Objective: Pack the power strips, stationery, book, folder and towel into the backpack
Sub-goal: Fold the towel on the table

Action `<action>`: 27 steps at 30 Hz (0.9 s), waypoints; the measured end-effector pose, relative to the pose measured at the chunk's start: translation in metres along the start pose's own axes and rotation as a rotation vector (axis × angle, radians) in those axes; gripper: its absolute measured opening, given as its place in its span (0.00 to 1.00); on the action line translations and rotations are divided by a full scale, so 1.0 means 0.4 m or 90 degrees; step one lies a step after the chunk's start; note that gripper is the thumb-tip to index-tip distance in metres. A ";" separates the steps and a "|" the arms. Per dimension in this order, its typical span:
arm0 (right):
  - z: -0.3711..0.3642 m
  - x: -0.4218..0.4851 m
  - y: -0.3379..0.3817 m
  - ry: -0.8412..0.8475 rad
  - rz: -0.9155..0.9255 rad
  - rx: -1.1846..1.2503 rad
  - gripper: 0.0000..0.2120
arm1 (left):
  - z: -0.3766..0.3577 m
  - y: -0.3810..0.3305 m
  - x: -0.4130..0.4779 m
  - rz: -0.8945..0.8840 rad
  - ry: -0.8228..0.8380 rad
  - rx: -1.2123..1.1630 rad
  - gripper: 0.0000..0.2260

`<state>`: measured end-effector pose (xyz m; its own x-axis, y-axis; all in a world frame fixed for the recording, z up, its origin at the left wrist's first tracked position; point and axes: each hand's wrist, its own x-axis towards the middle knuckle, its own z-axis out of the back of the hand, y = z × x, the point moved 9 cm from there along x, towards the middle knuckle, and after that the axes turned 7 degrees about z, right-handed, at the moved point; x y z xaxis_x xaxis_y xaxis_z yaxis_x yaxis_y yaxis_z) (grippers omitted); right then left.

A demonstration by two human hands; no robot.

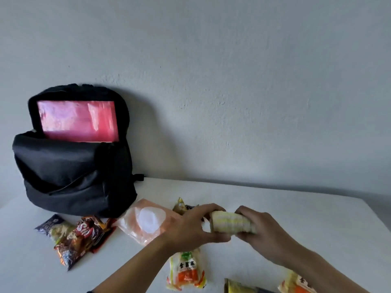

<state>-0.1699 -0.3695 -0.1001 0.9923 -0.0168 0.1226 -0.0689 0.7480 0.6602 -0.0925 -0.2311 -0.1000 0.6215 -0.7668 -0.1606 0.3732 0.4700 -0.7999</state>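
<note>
A black backpack (72, 170) stands open against the wall at the left of the white table (296, 208). A pink translucent folder (78, 120) sticks up out of its main compartment. Above the table's middle, both hands hold a rolled yellow-and-white striped towel (231, 224). My left hand (194, 226) grips its left end with fingers curled over the top and thumb below. My right hand (262, 229) grips its right end.
Snack packets lie around: a dark brown and red one (82, 237) and a purple one (51, 226) before the backpack, a pink pouch with a white oval (146, 222), a white-orange packet (186, 269), more at the bottom right (296, 283).
</note>
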 end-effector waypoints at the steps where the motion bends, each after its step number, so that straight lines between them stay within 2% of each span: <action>1: 0.020 0.021 0.035 -0.022 0.012 0.007 0.12 | 0.031 -0.003 -0.010 -0.007 -0.024 -0.042 0.20; 7: 0.050 0.159 0.242 -0.056 0.094 0.052 0.09 | 0.239 0.017 -0.074 0.003 -0.148 -0.246 0.21; 11: 0.026 0.263 0.359 -0.057 0.089 0.147 0.18 | 0.428 0.049 -0.124 -0.071 -0.237 -0.265 0.21; 14: 0.000 0.346 0.443 -0.053 0.083 0.298 0.18 | 0.567 0.081 -0.164 -0.093 -0.294 -0.273 0.21; 18: -0.075 0.454 0.562 -0.058 0.088 0.390 0.15 | 0.724 0.132 -0.218 -0.105 -0.309 -0.252 0.20; 23: -0.179 0.594 0.709 -0.143 0.110 0.346 0.14 | 0.922 0.223 -0.287 -0.117 -0.332 -0.232 0.20; 27: -0.264 0.658 0.783 -0.167 0.130 0.323 0.12 | 1.013 0.305 -0.327 -0.135 -0.295 -0.179 0.20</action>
<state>0.0805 -0.0694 0.0607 0.8999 -0.1180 0.4198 -0.3594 0.3446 0.8672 0.1510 0.1036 0.0579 0.8132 -0.5309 0.2385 0.3646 0.1452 -0.9198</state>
